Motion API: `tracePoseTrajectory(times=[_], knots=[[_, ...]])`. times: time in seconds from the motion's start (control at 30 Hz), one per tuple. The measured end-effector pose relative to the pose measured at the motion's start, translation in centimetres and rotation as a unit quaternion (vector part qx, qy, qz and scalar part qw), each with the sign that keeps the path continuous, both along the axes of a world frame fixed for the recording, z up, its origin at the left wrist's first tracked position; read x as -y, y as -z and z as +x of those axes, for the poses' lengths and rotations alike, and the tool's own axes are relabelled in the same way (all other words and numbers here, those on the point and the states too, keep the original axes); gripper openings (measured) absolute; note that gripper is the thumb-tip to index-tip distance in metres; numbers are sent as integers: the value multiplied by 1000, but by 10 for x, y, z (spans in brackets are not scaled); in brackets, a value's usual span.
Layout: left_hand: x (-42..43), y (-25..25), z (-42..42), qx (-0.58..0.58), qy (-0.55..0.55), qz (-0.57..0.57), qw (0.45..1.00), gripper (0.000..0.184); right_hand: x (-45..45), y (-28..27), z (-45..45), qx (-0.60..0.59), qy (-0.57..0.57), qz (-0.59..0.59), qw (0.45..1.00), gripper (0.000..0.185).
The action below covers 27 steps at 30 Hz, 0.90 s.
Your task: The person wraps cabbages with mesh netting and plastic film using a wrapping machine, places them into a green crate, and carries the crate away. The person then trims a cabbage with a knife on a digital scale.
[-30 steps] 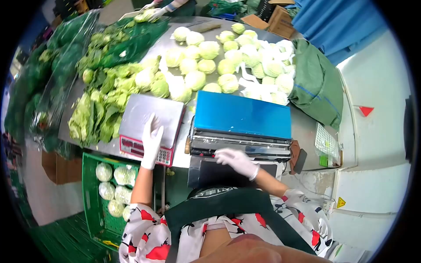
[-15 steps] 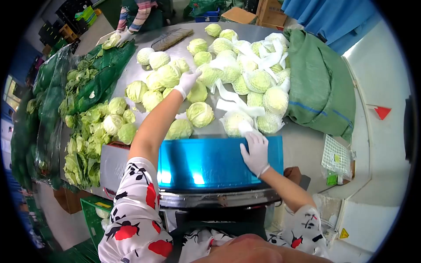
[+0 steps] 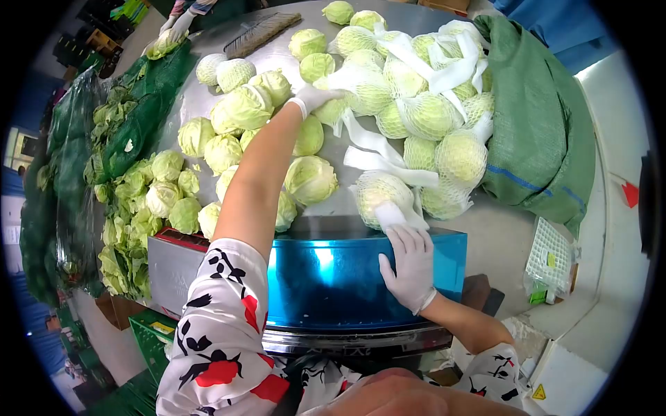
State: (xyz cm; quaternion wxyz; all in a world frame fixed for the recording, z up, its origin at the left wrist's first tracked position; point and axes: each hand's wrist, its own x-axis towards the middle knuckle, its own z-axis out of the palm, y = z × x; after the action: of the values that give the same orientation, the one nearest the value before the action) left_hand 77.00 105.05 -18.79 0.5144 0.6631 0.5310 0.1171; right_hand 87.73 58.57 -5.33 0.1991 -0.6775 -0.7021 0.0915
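We are facing a metal worktop, with a blue curtain hanging at the upper right, a white wall rising beside it and grey floor showing at left.

- The gloved left hand reaches among bare cabbages and netted cabbages.
- The gloved right hand is over the blue panel, fingertips at a white foam strip.
- A brush lies on the table; a green sack sits right of the netted cabbages.

Cabbages on the table, left of the sack.
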Motion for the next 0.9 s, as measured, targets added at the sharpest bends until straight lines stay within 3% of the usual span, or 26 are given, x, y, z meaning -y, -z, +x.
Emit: tracePoseTrajectory(times=[0.03,0.1,0.17,0.23,0.3,0.43,0.5,0.53,0.63,0.73,0.83,0.87,0.9], knots=[[-1,7,-4,-20,-14,44,999,91,1,0,0,2,0,2,1000,47],[34,-28,-16,-58,-45,134,988,100,2,0,1,1,-1,11,1000,47],[69,-63,-37,100,-80,89,988,86,3,2,0,-4,1,19,1000,48],[95,-78,-65,273,-140,75,949,76,4,3,-1,-15,1,24,1000,50],[139,-132,-104,359,-108,67,925,60,4,2,-2,-16,6,27,999,50],[216,-165,-231,412,-110,-42,904,56,5,3,-5,11,6,33,999,48],[262,-182,-291,374,-117,-11,920,57,5,5,-4,15,-5,79,997,43],[288,-191,-312,347,-172,16,922,59,4,6,-6,22,-5,82,996,42],[343,-178,-402,197,-257,52,945,70,7,12,-7,37,-8,83,996,40],[380,-171,-455,93,-253,8,963,80,10,18,-7,51,2,75,996,40],[396,-134,-491,-51,-229,119,965,88,12,15,-21,42,35,89,995,41],[403,-145,-490,17,-277,74,958,87,13,8,-33,43,52,110,992,41],[414,-149,-501,28,-317,130,939,87,14,-1,-43,45,69,130,988,40]])
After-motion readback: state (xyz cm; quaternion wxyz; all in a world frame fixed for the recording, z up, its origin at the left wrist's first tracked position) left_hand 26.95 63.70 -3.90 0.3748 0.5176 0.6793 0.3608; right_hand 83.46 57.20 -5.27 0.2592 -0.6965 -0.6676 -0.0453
